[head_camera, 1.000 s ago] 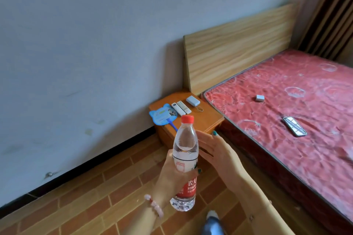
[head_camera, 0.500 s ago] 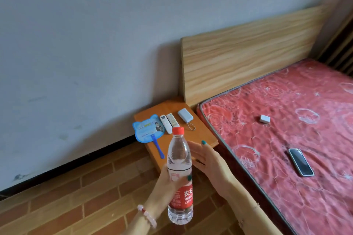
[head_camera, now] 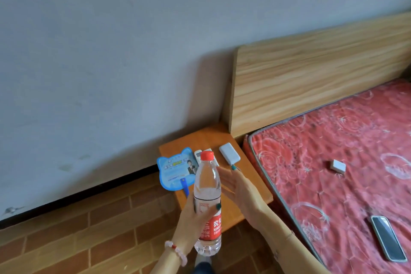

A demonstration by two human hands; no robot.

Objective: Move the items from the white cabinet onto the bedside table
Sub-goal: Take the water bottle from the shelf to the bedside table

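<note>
Bottle (head_camera: 206,187) clear glossy plastic; table (head_camera: 251,187) smooth orange wood; headboard (head_camera: 311,82) matt grained wood; mattress (head_camera: 344,151) patterned cloth.

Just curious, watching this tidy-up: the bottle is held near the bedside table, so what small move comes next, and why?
Probably lower the water bottle upright onto the bare front of the bedside table. The left hand grips it in the air, the right hand is open beside it, and the fan, remote and power bank fill the back.

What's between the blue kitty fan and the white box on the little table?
In the head view, a white remote lies between the fan and the white box, partly hidden behind the bottle.
</note>
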